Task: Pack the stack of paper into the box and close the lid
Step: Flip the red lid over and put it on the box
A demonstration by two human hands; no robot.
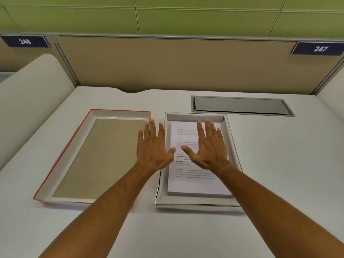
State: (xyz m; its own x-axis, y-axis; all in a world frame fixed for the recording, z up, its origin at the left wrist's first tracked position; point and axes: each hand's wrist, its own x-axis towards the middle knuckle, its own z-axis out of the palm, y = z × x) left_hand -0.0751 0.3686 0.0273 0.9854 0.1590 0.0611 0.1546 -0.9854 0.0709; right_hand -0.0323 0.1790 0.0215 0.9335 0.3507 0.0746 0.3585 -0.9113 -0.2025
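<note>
A stack of printed white paper [195, 183] lies flat inside a shallow grey-white box [197, 204] at the centre right of the desk. To its left the red-edged lid [61, 157] lies upside down, its brown inside facing up. My right hand [206, 146] is spread flat, palm down, over the upper part of the paper. My left hand [152, 146] is also spread, palm down, over the gap between lid and box, its thumb reaching over the box's left wall. Neither hand holds anything.
A grey recessed cable flap [242, 106] sits in the desk behind the box. A tan partition [167, 62] with number plates 246 and 247 closes the back. Pale side dividers stand at the left and right of the white desk [279, 164].
</note>
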